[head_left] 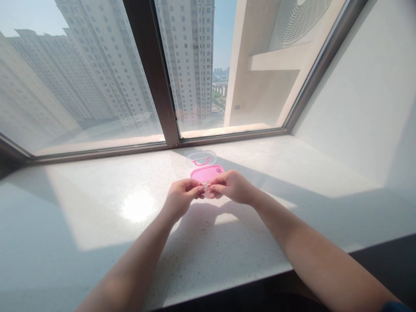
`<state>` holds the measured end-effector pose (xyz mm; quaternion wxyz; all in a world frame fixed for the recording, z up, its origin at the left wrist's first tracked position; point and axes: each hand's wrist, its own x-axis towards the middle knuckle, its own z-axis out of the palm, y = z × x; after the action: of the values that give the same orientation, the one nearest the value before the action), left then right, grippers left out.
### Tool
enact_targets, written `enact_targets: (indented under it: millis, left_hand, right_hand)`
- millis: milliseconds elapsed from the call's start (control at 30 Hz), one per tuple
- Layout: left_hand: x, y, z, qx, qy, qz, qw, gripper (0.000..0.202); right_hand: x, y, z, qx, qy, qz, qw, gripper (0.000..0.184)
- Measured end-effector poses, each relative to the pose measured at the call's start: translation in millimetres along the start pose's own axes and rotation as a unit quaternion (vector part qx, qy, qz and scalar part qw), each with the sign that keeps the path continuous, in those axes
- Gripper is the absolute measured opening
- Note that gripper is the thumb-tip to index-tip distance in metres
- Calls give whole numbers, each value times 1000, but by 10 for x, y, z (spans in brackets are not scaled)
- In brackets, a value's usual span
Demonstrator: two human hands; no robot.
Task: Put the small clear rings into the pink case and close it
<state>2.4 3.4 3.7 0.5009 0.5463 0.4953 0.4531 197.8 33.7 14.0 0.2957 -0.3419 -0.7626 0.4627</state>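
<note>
My left hand (186, 193) and my right hand (230, 187) meet fingertip to fingertip above the windowsill, both closed in a pinch. A small, pale, translucent piece (206, 185) shows between the fingertips; its exact shape is too small to make out. Just beyond my fingers lies a pink oval case (203, 173) with a dark round mark at its right end. Its clear lid (195, 157), with a bright pink curved strip, lies behind it. A few small pale rings (204, 227) rest on the sill, nearer to me, in my hands' shadow.
The speckled white windowsill (107, 208) carries everything, its front edge dropping off to a dark area. At the back stands a brown-framed window (169, 104). A white wall (364, 104) bounds the right side. Strong sunlight glares left of my hands.
</note>
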Motion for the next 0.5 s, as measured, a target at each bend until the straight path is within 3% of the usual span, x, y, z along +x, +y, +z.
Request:
enact_targets:
  millis: [200, 500]
  left_hand:
    - [-16, 19, -5, 32, 10, 39, 999, 14]
    - [-47, 52, -12, 42, 11, 62, 997, 19]
  right_hand:
    - [-8, -46, -10, -75, 36, -28, 996, 19]
    - [53, 3, 52, 52, 50, 22, 997, 20]
